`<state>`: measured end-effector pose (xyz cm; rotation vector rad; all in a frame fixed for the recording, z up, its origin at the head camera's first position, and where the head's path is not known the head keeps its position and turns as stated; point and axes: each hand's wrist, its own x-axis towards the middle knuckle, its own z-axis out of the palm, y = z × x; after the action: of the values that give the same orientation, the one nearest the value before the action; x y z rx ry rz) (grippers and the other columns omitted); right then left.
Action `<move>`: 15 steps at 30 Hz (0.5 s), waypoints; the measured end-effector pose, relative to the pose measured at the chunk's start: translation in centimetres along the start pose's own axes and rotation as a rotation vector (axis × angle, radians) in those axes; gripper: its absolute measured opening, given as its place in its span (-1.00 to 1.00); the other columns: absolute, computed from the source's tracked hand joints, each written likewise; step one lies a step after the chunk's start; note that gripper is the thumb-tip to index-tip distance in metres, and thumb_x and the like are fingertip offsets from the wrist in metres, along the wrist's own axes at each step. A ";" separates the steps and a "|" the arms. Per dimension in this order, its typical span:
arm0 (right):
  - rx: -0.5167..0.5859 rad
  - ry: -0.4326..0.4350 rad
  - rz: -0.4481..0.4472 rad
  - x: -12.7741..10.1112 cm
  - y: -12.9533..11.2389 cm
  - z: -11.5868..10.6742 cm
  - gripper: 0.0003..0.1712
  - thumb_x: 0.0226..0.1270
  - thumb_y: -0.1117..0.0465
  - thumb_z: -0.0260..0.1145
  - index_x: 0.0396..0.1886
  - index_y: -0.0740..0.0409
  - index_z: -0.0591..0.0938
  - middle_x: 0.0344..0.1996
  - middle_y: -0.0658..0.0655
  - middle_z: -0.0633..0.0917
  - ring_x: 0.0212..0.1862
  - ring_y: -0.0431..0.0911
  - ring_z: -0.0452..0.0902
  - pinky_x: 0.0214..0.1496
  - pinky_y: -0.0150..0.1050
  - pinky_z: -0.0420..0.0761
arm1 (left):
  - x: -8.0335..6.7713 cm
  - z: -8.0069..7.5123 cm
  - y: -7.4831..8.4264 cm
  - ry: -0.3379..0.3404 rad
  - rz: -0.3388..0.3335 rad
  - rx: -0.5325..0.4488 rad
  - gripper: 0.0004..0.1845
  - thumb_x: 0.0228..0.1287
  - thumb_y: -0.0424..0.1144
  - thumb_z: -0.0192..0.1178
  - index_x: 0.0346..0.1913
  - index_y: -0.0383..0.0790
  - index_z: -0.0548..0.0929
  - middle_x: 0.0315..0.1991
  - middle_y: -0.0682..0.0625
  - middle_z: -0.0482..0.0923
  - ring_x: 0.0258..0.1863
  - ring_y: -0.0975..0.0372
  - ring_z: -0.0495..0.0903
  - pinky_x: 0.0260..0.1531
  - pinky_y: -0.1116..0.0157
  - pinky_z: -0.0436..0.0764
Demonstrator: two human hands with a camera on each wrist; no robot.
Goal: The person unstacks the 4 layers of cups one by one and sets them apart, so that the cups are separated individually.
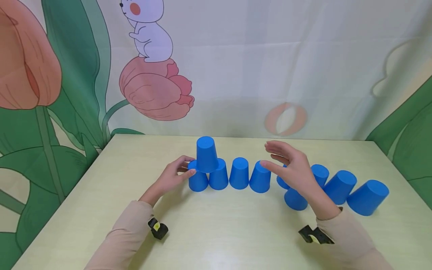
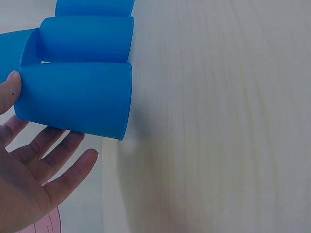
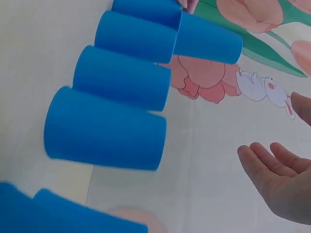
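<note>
Blue cups, all inverted, stand on a pale wooden table [image 1: 222, 232]. Four form a base row: leftmost base cup [image 1: 198, 183], second base cup [image 1: 219, 178], third base cup [image 1: 239, 175], fourth base cup [image 1: 260, 180]. One upper cup [image 1: 206, 155] straddles the two at left, upright across their tops. Other cups stand in a loose group to the right, e.g. the outermost cup [image 1: 368, 198]; some are partly hidden by the right arm.

Left hand [image 1: 173, 173]: thumb on the near side of the leftmost base cup, fingers spread loosely on its far side, little finger free of it. Whether it grips or merely touches, cannot tell.

Right hand [image 1: 291, 168]: empty, thumb well apart from lightly bent fingers, raised near the fourth base cup.

Step, as judged: second tier begun, first cup placed, left hand probably steadying that end. Next move likely calls for the right hand to take a spare cup by its sides and set it level across the next pair, without nudging the row.
</note>
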<state>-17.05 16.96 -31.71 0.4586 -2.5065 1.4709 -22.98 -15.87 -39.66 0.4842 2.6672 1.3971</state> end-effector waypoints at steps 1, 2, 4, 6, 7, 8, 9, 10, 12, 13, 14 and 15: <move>0.012 -0.003 -0.009 0.2 -0.1 0.3 -0.38 0.16 0.18 0.33 0.21 0.24 0.37 0.11 0.23 0.49 0.14 0.03 0.42 0.10 -0.21 0.41 | 0.0 0.0 0.0 0.002 -0.001 0.001 -0.54 0.26 -0.12 0.13 0.17 -0.21 0.36 0.06 -0.24 0.45 0.01 -0.08 0.47 -0.04 -0.01 0.48; 0.026 -0.007 -0.016 0.4 -0.2 0.6 -0.39 0.16 0.19 0.33 0.20 0.24 0.38 0.11 0.23 0.49 0.14 0.03 0.42 0.10 -0.20 0.42 | 0.1 0.1 -0.1 0.002 -0.004 0.001 -0.53 0.26 -0.12 0.13 0.17 -0.20 0.36 0.06 -0.24 0.45 0.01 -0.08 0.47 -0.04 -0.01 0.48; 0.047 -0.017 -0.025 0.7 -0.4 1.0 -0.39 0.16 0.20 0.32 0.20 0.24 0.38 0.11 0.22 0.49 0.14 0.01 0.42 0.10 -0.20 0.42 | 0.1 0.1 -0.2 0.002 -0.007 0.001 -0.53 0.26 -0.11 0.13 0.18 -0.20 0.36 0.06 -0.24 0.45 0.02 -0.08 0.47 -0.04 0.00 0.48; 0.064 -0.029 -0.030 1.0 -0.5 1.5 -0.40 0.16 0.21 0.33 0.20 0.24 0.38 0.11 0.21 0.49 0.14 0.01 0.42 0.11 -0.18 0.42 | 0.2 0.2 -0.2 0.002 -0.009 0.002 -0.53 0.26 -0.11 0.13 0.18 -0.19 0.36 0.06 -0.23 0.46 0.02 -0.07 0.47 -0.04 0.00 0.48; 0.073 -0.036 -0.031 1.1 -0.6 1.7 -0.39 0.16 0.21 0.33 0.20 0.24 0.38 0.11 0.21 0.50 0.14 0.00 0.42 0.11 -0.17 0.42 | 0.2 0.2 -0.3 0.003 -0.012 0.001 -0.53 0.26 -0.11 0.13 0.18 -0.18 0.36 0.06 -0.23 0.46 0.02 -0.07 0.47 -0.04 0.01 0.48; 0.081 -0.045 -0.033 1.3 -0.7 2.0 -0.39 0.15 0.21 0.33 0.20 0.24 0.38 0.11 0.22 0.50 0.14 0.01 0.42 0.11 -0.14 0.42 | 0.2 0.3 -0.3 0.005 -0.014 0.001 -0.53 0.26 -0.11 0.13 0.18 -0.18 0.36 0.05 -0.22 0.46 0.02 -0.07 0.47 -0.04 0.01 0.49; 0.088 -0.054 -0.035 1.4 -0.8 2.2 -0.38 0.15 0.21 0.34 0.20 0.23 0.38 0.11 0.22 0.50 0.14 0.01 0.42 0.11 -0.12 0.42 | 0.2 0.3 -0.3 0.005 -0.012 0.002 -0.53 0.26 -0.11 0.13 0.18 -0.18 0.36 0.05 -0.23 0.46 0.02 -0.07 0.47 -0.04 0.00 0.49; 0.093 -0.064 -0.038 1.6 -0.9 2.5 -0.38 0.15 0.21 0.34 0.20 0.23 0.38 0.11 0.22 0.49 0.14 0.01 0.42 0.12 -0.11 0.42 | 0.2 0.3 -0.3 0.006 -0.011 0.002 -0.53 0.26 -0.11 0.13 0.18 -0.18 0.36 0.05 -0.23 0.46 0.02 -0.07 0.47 -0.04 0.01 0.49; 0.100 -0.088 -0.046 1.9 -1.0 3.1 -0.37 0.14 0.20 0.34 0.21 0.22 0.37 0.12 0.21 0.49 0.15 0.01 0.41 0.12 -0.08 0.42 | 0.2 0.3 -0.2 0.011 -0.018 -0.001 -0.54 0.26 -0.11 0.13 0.18 -0.17 0.36 0.05 -0.22 0.46 0.02 -0.06 0.47 -0.04 0.01 0.48; 0.101 -0.101 -0.047 2.1 -1.1 3.4 -0.36 0.14 0.20 0.34 0.22 0.21 0.36 0.13 0.21 0.48 0.15 0.02 0.40 0.12 -0.07 0.43 | 0.1 0.3 -0.2 0.013 -0.020 -0.003 -0.54 0.26 -0.11 0.13 0.18 -0.17 0.36 0.05 -0.21 0.46 0.02 -0.06 0.47 -0.03 0.01 0.48; 0.100 -0.113 -0.049 2.3 -1.2 3.8 -0.35 0.14 0.20 0.35 0.23 0.20 0.36 0.13 0.21 0.48 0.15 0.02 0.39 0.12 -0.06 0.43 | 0.1 0.3 -0.2 0.015 -0.019 -0.004 -0.54 0.26 -0.12 0.13 0.18 -0.17 0.36 0.05 -0.22 0.46 0.02 -0.06 0.46 -0.03 0.01 0.48; 0.096 -0.125 -0.051 2.5 -1.1 4.1 -0.34 0.14 0.19 0.35 0.24 0.18 0.35 0.14 0.21 0.47 0.16 0.03 0.39 0.12 -0.06 0.43 | 0.0 0.3 -0.2 0.016 -0.017 -0.005 -0.54 0.26 -0.11 0.13 0.18 -0.18 0.36 0.06 -0.22 0.46 0.02 -0.06 0.46 -0.03 0.01 0.48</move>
<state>-19.02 12.42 -31.98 0.6448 -2.5043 1.5951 -23.01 -15.77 -39.97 0.4501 2.6731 1.4086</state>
